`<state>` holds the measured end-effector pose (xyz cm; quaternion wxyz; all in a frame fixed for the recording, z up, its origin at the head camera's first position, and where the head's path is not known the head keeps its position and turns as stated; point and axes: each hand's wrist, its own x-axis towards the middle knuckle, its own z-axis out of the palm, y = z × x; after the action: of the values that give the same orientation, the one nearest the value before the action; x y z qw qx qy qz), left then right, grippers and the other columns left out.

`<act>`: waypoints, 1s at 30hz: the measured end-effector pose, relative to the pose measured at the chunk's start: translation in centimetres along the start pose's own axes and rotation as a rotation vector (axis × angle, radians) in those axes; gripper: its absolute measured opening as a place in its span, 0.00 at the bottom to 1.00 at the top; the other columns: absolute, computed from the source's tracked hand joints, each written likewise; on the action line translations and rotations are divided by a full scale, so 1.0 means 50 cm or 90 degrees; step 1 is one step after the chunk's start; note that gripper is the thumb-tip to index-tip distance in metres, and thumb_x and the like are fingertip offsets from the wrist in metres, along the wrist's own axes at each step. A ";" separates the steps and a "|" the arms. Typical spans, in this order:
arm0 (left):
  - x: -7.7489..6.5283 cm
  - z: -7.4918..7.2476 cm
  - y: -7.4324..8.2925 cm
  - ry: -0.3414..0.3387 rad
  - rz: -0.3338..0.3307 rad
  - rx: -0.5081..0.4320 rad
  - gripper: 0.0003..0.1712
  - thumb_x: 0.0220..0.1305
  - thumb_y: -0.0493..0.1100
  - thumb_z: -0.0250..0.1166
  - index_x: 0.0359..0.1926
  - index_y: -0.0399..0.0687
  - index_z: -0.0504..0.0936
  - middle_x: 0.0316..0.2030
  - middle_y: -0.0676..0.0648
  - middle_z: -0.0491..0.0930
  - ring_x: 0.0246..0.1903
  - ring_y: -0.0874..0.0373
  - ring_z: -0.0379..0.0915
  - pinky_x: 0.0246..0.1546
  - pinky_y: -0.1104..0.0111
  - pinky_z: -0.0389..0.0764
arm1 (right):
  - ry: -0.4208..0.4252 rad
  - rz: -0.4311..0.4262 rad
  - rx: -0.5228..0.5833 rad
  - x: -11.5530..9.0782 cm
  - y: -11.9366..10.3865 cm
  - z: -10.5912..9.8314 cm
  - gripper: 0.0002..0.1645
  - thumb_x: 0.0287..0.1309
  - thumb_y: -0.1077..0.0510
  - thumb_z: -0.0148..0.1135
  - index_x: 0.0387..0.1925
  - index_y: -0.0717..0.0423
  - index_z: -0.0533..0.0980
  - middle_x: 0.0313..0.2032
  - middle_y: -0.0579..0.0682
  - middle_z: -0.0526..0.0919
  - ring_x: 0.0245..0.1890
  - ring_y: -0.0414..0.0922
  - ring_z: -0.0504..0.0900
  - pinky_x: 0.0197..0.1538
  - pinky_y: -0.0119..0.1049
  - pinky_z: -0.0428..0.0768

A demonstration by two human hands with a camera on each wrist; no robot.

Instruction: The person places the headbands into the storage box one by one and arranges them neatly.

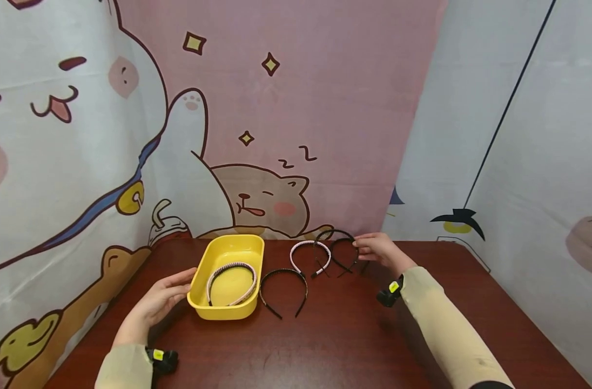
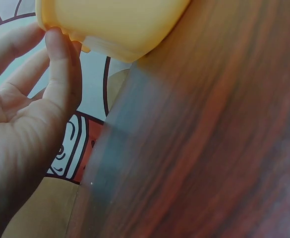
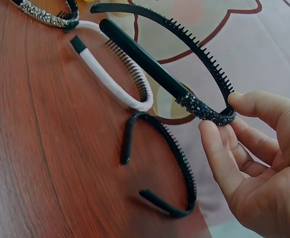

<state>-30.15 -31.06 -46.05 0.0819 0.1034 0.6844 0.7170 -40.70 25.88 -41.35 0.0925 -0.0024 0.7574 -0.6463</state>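
My right hand (image 1: 382, 250) pinches a black headband (image 3: 200, 107) between thumb and fingers at its dark-stoned part, holding it raised with its ends pointing away. Just beneath it, a plain black headband (image 3: 186, 158) stands on the table, with a pale pink headband (image 3: 112, 87) beside it. Another black headband with glittering silver stones (image 3: 44, 16) lies farther left, near the yellow basin (image 1: 223, 313). Inside the basin leans a pink headband (image 1: 254, 279). My left hand (image 1: 156, 303) touches the basin's left rim with fingertips and thumb, its fingers fairly straight.
The brown wooden table (image 1: 315, 346) ends at a cartoon-printed curtain (image 1: 349, 108) behind and at the sides. Black wrist cameras with yellow labels sit on both wrists.
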 end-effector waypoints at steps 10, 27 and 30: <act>0.002 0.001 0.002 0.005 -0.012 0.003 0.35 0.67 0.32 0.58 0.71 0.28 0.55 0.64 0.42 0.68 0.55 0.61 0.74 0.53 0.69 0.75 | -0.013 -0.015 0.020 0.012 -0.013 0.031 0.28 0.63 0.64 0.59 0.61 0.75 0.67 0.34 0.47 0.82 0.29 0.40 0.81 0.43 0.44 0.84; -0.001 0.003 0.003 0.008 -0.017 0.008 0.35 0.67 0.33 0.59 0.71 0.29 0.55 0.65 0.41 0.67 0.54 0.63 0.74 0.53 0.69 0.75 | -0.022 -0.019 0.001 0.017 -0.052 0.096 0.26 0.64 0.63 0.58 0.61 0.72 0.69 0.44 0.57 0.81 0.38 0.46 0.80 0.43 0.42 0.84; -0.002 0.003 0.004 0.004 -0.010 0.016 0.35 0.67 0.34 0.58 0.71 0.29 0.55 0.67 0.36 0.63 0.55 0.63 0.74 0.53 0.70 0.75 | -0.033 -0.025 0.003 0.019 -0.061 0.107 0.26 0.65 0.63 0.57 0.61 0.72 0.69 0.45 0.58 0.81 0.39 0.48 0.80 0.46 0.46 0.82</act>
<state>-30.01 -30.93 -45.87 0.0839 0.0968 0.6945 0.7080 -41.22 20.00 -39.28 0.0993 -0.0341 0.7531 -0.6495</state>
